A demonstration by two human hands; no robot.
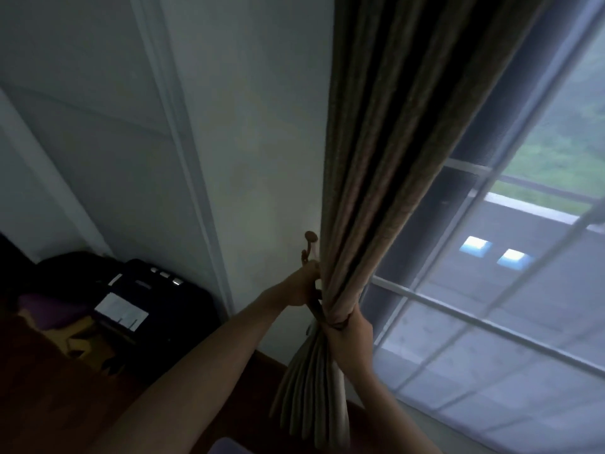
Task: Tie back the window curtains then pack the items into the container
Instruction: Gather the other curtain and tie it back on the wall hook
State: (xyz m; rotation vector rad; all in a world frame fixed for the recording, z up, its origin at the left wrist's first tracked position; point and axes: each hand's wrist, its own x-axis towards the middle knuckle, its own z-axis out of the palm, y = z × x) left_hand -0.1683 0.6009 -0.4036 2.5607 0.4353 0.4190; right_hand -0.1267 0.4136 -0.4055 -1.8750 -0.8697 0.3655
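Curtain (386, 165) fabric, soft and heavy beside the window (510, 290), bunches in my right hand (347, 335) at the tieback (340, 322) while my left hand (302, 286) grips its cord by the wall hook (309, 247).

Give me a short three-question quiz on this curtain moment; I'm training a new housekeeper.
1. True or false: the curtain hangs spread across the window.
2. Which of the hands grips the gathered curtain just below the tieback? A) left hand B) right hand
3. What wall fitting is the left hand working at?

Key:
1. False; it is bunched at the wall side.
2. B, the right hand.
3. The curtain hook on the wall.
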